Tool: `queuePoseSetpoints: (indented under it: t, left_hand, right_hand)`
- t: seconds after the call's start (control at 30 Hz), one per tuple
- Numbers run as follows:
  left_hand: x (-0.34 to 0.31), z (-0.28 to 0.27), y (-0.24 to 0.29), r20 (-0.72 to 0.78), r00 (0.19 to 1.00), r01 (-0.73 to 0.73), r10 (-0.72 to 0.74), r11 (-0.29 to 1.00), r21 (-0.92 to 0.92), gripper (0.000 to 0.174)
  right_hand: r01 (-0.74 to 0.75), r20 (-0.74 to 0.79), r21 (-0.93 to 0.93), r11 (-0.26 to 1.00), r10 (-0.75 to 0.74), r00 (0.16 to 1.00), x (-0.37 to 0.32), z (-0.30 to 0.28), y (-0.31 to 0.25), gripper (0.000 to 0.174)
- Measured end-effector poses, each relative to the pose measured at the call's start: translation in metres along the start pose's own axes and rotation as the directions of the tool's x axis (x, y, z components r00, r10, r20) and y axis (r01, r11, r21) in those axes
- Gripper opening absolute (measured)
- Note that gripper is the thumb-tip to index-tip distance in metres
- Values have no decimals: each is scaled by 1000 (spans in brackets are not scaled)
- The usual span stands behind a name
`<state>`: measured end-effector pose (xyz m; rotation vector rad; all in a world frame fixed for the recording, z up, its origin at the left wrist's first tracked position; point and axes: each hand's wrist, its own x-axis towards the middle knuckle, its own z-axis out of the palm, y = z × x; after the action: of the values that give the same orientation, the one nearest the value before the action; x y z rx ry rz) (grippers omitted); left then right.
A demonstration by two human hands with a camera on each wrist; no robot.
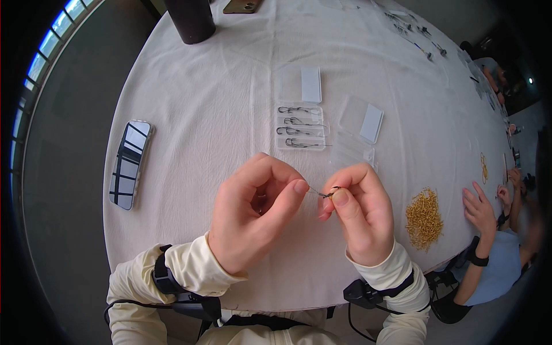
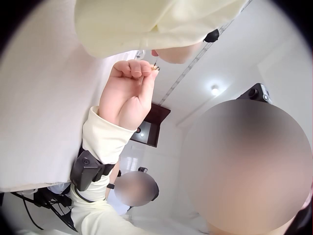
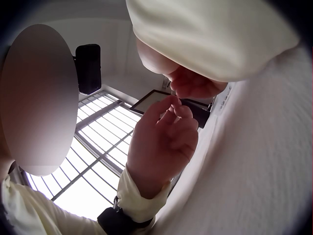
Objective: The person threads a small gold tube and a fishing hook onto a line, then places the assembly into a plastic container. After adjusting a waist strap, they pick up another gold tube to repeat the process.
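My left hand [image 1: 256,210], thumb against forefinger, pinches a thin line [image 1: 314,190]. That line runs across to a small dark fishing hook [image 1: 328,195] with a gold-coloured glint on it. My right hand [image 1: 362,213] pinches the hook between thumb and forefinger, its fingertips hiding part of it. In the left wrist view the right hand [image 2: 128,93] holds the hook [image 2: 156,68] up at its fingertips. The right wrist view shows the left hand [image 3: 164,137] from below, fingertips close to the right hand [image 3: 193,84].
Beyond the hands lies an open clear case [image 1: 301,144] of dark hooks with lines, beside another clear case [image 1: 352,148]. A pile of tiny gold-coloured metal pieces [image 1: 424,218] lies right, a phone [image 1: 131,164] left, a dark cup [image 1: 191,22] behind. Another person's hand [image 1: 480,210] rests at the right.
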<state>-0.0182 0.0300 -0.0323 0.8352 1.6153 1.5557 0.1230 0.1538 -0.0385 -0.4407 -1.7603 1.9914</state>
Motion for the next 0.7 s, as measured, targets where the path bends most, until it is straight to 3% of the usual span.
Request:
queuePoseSetpoints:
  t: [0.07, 0.1, 0.17, 0.3, 0.37, 0.47, 0.7]
  left_hand:
    - [-1, 1, 5, 50, 993, 113, -104, 971, -210, 11]
    - [0, 0, 2, 50, 993, 113, -105, 971, -209, 11]
    - [3, -3, -6, 289, 930, 362, -227, 701, -614, 14]
    - [4, 1, -2, 316, 910, 415, -269, 560, -717, 15]
    - [3, -1, -2, 415, 887, 460, -203, 466, -755, 13]
    - [2, -1, -4, 488, 862, 496, -138, 428, -756, 15]
    - [4, -1, -4, 519, 841, 532, -150, 396, -748, 15]
  right_hand:
    - [11, -7, -8, 1000, -11, 1000, 0, 0, 1, 11]
    - [7, -11, -16, 1000, -8, 1000, 0, 0, 1, 11]
    - [4, -15, -24, 1000, -4, 1000, 0, 0, 1, 11]
    - [14, -21, -47, 999, -15, 1000, 1, 2, 0, 11]
    - [15, -26, -54, 998, -17, 1000, 1, 2, -1, 11]
    - [24, 3, -86, 996, -24, 1000, 1, 1, -1, 12]
    - [-16, 0, 32, 999, 16, 1000, 3, -1, 3, 13]
